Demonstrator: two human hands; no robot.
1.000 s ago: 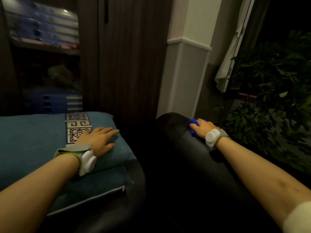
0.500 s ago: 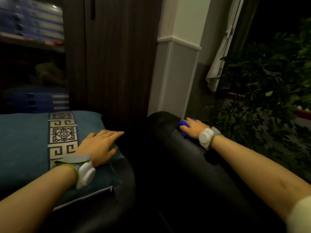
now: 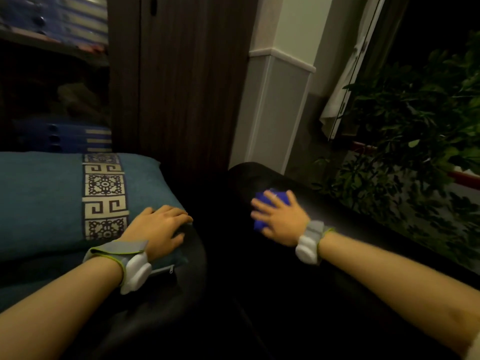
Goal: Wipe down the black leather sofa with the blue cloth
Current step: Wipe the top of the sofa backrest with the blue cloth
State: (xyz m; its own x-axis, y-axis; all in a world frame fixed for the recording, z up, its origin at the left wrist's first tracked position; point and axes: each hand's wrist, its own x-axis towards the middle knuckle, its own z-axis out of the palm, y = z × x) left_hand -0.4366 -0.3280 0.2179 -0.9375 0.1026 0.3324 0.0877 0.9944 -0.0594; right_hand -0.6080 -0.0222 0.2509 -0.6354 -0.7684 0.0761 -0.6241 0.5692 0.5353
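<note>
The black leather sofa fills the lower middle and right, its rounded armrest running toward the far wall. My right hand lies on top of the armrest with fingers spread flat, pressing the bunched blue cloth against the leather. Bits of the cloth show past the fingertips and beside the thumb; the hand covers most of it. My left hand rests palm down, fingers relaxed, on the corner of a teal cushion lying on the sofa seat. Both wrists carry grey straps with white devices.
A dark wooden cabinet and a grey-white pillar stand right behind the armrest. Leafy plants crowd the right side beyond the armrest. Shelves with blue boxes are at the back left.
My right hand has slid the blue cloth back along the armrest toward me, from its far end to its middle. My left hand stays on the cushion.
</note>
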